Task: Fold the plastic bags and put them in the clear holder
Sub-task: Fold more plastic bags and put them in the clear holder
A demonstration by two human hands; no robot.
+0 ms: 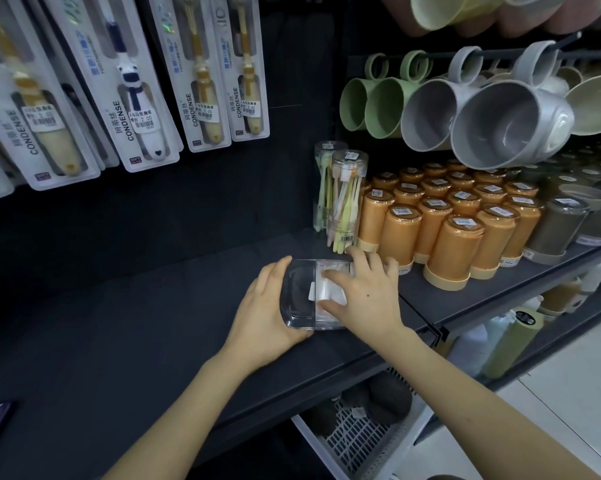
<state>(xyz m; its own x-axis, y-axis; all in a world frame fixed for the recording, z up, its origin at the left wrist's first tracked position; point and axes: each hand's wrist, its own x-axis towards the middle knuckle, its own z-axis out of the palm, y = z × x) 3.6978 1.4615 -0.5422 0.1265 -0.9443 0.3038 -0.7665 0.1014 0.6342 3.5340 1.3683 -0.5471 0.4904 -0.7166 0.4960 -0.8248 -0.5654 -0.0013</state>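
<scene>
A clear plastic holder (297,289) lies on the dark shelf (136,306), split into a left and a right compartment. Folded white plastic bags (321,289) fill the right compartment. My left hand (264,313) grips the holder's left side, thumb along its near edge. My right hand (365,292) lies over the right compartment, its fingers pressing down on the folded bags. The left compartment looks bare.
Orange lidded cups (441,223) crowd the shelf just right of the holder. Two clear tubes of toothbrushes (344,199) stand behind it. Packaged toothbrushes (133,91) hang at the back left, mugs (500,123) on hooks above right. A white basket (354,441) sits below.
</scene>
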